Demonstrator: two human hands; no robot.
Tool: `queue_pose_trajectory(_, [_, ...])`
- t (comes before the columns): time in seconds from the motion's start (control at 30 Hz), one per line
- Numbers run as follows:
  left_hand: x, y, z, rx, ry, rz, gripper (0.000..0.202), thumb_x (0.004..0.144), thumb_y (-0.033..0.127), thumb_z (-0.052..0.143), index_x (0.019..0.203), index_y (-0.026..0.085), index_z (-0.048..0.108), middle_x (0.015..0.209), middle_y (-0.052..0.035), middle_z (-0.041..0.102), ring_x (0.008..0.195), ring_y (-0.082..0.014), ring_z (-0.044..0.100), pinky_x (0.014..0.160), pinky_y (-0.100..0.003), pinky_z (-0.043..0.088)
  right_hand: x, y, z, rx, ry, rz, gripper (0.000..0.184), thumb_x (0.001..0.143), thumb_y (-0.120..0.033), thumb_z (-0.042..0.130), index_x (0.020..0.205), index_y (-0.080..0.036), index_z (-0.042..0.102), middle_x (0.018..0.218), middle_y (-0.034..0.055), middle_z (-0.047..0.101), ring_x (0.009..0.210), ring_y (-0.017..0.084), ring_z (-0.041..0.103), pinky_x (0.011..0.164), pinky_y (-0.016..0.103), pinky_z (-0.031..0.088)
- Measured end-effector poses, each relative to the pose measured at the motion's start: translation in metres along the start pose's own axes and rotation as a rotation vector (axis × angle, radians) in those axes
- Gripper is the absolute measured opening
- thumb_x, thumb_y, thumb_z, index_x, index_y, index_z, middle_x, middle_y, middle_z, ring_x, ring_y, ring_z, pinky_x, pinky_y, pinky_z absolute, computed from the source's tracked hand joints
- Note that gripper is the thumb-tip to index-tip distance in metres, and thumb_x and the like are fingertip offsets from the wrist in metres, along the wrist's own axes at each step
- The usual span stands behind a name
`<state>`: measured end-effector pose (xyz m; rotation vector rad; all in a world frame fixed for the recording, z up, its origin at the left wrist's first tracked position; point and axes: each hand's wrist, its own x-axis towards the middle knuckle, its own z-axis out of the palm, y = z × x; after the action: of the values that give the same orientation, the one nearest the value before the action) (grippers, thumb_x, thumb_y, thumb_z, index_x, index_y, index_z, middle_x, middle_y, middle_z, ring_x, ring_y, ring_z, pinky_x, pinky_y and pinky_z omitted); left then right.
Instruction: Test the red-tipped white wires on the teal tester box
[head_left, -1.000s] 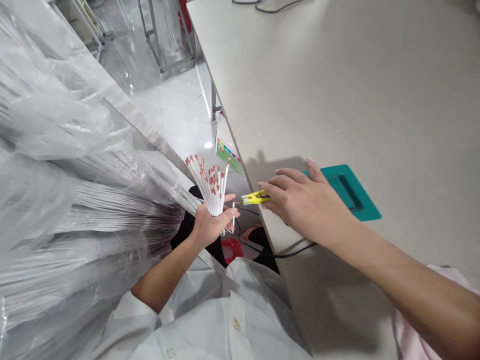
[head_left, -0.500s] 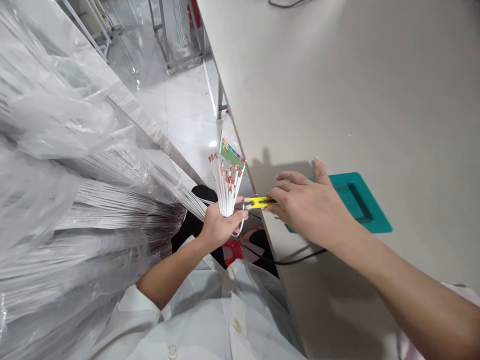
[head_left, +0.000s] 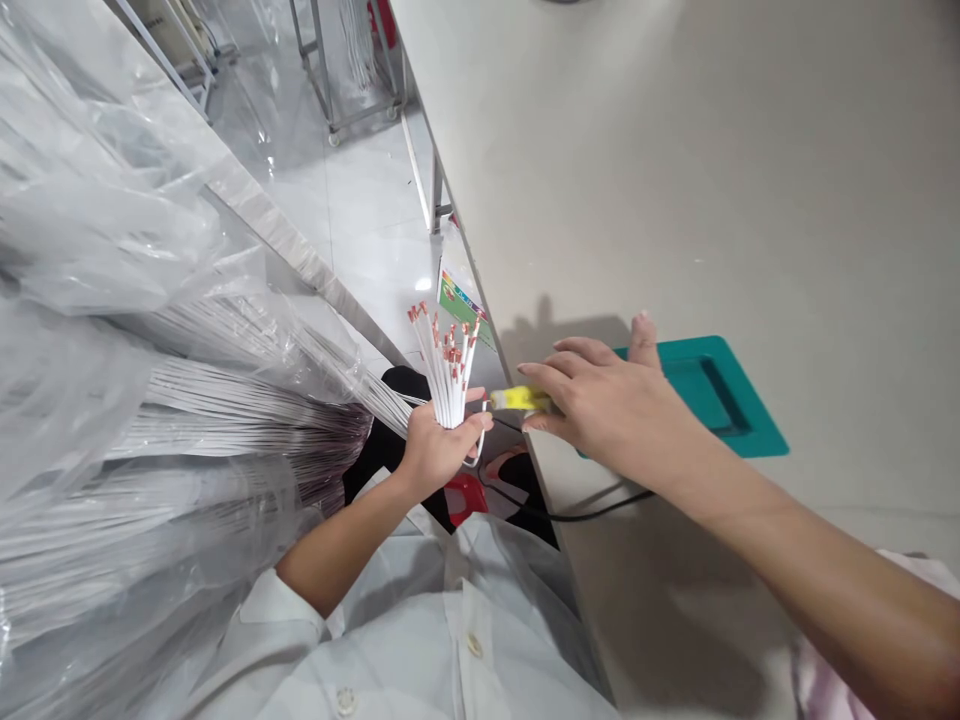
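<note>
My left hand (head_left: pixel 442 450) is closed around a bundle of white wires (head_left: pixel 448 395) whose stripped copper ends fan upward. One wire bends out in a loop beside the thumb, its end close to the tip of a small yellow tool (head_left: pixel 517 398). My right hand (head_left: pixel 600 395) has thumb and fingers around this tool at the table's edge, with the little finger raised. The tool is blurred, so its exact kind cannot be made out. Under and beyond the right hand lies a teal plastic tray (head_left: pixel 739 400), partly covered by it.
Long bundles of white wires in clear plastic (head_left: pixel 225 410) fill the left side. The pale table (head_left: pixel 712 200) spans the right. A black cable (head_left: pixel 585 517) runs over its edge. Below are a red stool (head_left: pixel 466 495) and a green printed package (head_left: pixel 461 305); a wheeled metal rack (head_left: pixel 322 70) stands farther off.
The right hand's index finger and thumb have shifted slightly left over the yellow tool, which is now blurred. The wire bundle has moved a little left; the left hand keeps its grip.
</note>
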<state>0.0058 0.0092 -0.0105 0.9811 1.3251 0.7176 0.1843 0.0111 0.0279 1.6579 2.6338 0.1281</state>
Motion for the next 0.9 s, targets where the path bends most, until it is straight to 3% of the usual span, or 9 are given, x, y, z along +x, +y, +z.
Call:
queue_pose_trajectory(0.27, [-0.0011,-0.0028,-0.0025,-0.056,-0.048,0.045,0.045,0.069,0.022,0.062,0.114,0.013,0.06,0.06,0.0015,0.063,0.039,-0.0044,0.046,0.043,-0.018,0.04,-0.0024,0.0001,-0.0007,0.027,0.03,0.005,0.029,0.08,-0.03,0.057,0.105,-0.014,0.06,0.096,0.0133,0.067,0.104,0.032,0.053,0.096,0.064,0.008])
queue_pose_trajectory(0.57, [-0.0021,-0.0051,-0.0052,-0.053,-0.034,0.054,0.039,0.07,0.022,0.061,0.108,0.014,0.062,0.063,0.0001,0.065,0.039,-0.0042,0.047,0.042,-0.018,0.04,-0.0022,0.0019,0.0013,0.035,0.05,0.003,0.032,0.079,-0.034,0.056,0.105,-0.016,0.06,0.094,0.012,0.069,0.106,0.034,0.052,0.095,0.066,0.01])
queue_pose_trajectory(0.9, [-0.004,-0.0022,-0.0036,-0.085,-0.013,0.057,0.04,0.066,0.025,0.065,0.105,0.014,0.061,0.063,0.0017,0.062,0.038,-0.0044,0.047,0.04,-0.018,0.039,-0.0041,-0.0019,-0.006,-0.069,0.038,-0.021,0.018,0.082,-0.026,0.05,0.087,-0.017,0.065,0.083,0.0099,0.069,0.096,0.03,0.057,0.096,0.061,0.012])
